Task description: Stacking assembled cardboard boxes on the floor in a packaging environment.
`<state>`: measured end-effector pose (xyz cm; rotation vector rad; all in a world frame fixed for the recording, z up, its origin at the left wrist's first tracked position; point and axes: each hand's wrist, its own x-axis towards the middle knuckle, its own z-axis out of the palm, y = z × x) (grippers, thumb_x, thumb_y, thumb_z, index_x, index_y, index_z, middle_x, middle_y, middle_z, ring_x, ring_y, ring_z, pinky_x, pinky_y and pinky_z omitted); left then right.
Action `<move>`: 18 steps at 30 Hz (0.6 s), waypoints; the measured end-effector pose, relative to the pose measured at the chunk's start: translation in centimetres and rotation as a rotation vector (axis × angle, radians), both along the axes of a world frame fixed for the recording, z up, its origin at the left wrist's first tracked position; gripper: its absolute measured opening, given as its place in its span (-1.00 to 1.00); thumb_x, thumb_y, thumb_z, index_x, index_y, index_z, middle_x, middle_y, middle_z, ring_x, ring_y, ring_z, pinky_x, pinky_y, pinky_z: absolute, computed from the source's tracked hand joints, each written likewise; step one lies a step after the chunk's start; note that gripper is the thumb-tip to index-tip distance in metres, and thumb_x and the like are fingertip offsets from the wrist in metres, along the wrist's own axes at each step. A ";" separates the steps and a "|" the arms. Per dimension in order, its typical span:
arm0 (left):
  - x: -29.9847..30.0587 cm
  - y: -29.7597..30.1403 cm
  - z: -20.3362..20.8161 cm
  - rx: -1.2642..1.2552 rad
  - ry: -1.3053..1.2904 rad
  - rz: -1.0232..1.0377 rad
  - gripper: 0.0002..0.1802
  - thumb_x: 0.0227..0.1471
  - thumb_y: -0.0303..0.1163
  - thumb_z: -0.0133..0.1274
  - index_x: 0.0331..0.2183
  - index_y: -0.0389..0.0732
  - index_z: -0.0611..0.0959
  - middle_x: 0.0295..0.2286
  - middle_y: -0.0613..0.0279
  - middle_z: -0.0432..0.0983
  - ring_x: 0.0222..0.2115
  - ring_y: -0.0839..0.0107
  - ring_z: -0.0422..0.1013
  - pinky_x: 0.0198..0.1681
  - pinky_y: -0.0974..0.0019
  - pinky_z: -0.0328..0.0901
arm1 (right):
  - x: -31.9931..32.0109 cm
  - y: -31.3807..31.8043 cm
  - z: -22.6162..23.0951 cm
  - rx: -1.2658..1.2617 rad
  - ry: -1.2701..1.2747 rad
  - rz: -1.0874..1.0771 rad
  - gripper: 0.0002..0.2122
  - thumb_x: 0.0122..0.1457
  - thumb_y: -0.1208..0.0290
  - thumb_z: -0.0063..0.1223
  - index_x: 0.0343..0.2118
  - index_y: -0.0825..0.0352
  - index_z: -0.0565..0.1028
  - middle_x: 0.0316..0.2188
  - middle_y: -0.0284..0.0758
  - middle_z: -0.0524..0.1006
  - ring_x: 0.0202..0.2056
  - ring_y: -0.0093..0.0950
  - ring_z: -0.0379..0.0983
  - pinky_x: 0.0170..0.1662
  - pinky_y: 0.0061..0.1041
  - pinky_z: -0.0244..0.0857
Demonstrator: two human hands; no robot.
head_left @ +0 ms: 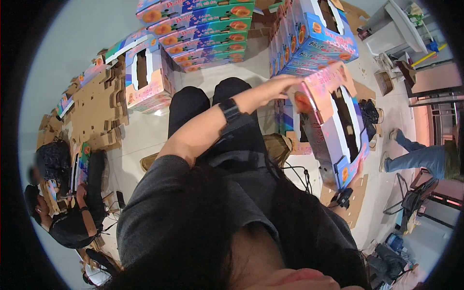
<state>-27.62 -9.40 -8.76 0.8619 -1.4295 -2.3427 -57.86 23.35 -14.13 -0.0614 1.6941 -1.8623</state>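
A printed cardboard fruit box [325,137] with peach pictures and cut-out openings is held up to the right of my knees, tilted. My left hand [278,89] reaches across my lap and grips its far end; the fingertips are partly hidden at the box's edge. At the near end, my right hand [356,175] holds the box from its outer side, mostly covered by it. A black band [230,110] is on my left wrist, and a dark device [343,197] sits at my right wrist. Another printed box [289,121] stands on the floor behind the held one.
Stacked fruit boxes [208,41] stand ahead, with a second group [311,46] to their right. One box [151,92] stands left of my knees, beside flat cardboard sheets [94,108]. A seated co-worker [72,224] handles a box at left; a person's legs [415,157] show at right.
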 end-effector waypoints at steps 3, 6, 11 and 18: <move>-2.2 0.4 -3.5 -0.017 -0.078 -0.024 -0.15 -0.07 0.17 -0.04 0.14 -0.08 0.15 0.06 0.18 0.14 0.01 0.26 0.18 0.03 0.18 0.11 | 2.3 2.7 -2.4 0.033 -0.104 -0.082 -0.39 0.05 0.03 -0.02 0.10 0.31 0.22 0.00 -0.21 0.33 -0.06 -0.31 0.34 0.02 -0.37 0.20; -3.6 1.2 -5.1 -0.052 -0.071 -0.039 -0.15 -0.02 0.05 -0.04 0.19 -0.09 0.04 0.09 0.10 0.11 0.02 0.22 0.19 0.02 0.21 0.13 | 6.1 2.9 -4.3 0.129 -0.128 -0.146 -0.36 0.04 -0.02 -0.05 0.12 0.28 0.19 0.03 -0.20 0.30 -0.02 -0.28 0.31 0.03 -0.29 0.19; -4.1 2.0 -12.4 -0.406 -0.225 -0.165 -0.23 -0.01 -0.12 -0.02 0.18 -0.06 0.08 0.02 0.10 0.26 -0.03 0.13 0.28 -0.01 0.19 0.19 | 4.7 4.5 -11.5 -0.124 -0.359 -0.037 -0.40 0.07 -0.06 -0.16 0.09 0.27 0.22 0.02 -0.22 0.33 0.00 -0.23 0.29 0.05 -0.22 0.18; -2.4 1.2 -10.0 -0.939 -0.674 -0.269 -0.30 -0.10 -0.27 -0.07 0.12 -0.15 0.18 -0.06 -0.02 0.33 -0.10 0.01 0.31 -0.09 0.05 0.24 | 4.5 2.2 -10.9 -0.089 -0.432 -0.057 -0.39 0.05 -0.09 -0.16 0.06 0.27 0.26 0.00 -0.24 0.36 -0.02 -0.23 0.31 0.03 -0.21 0.18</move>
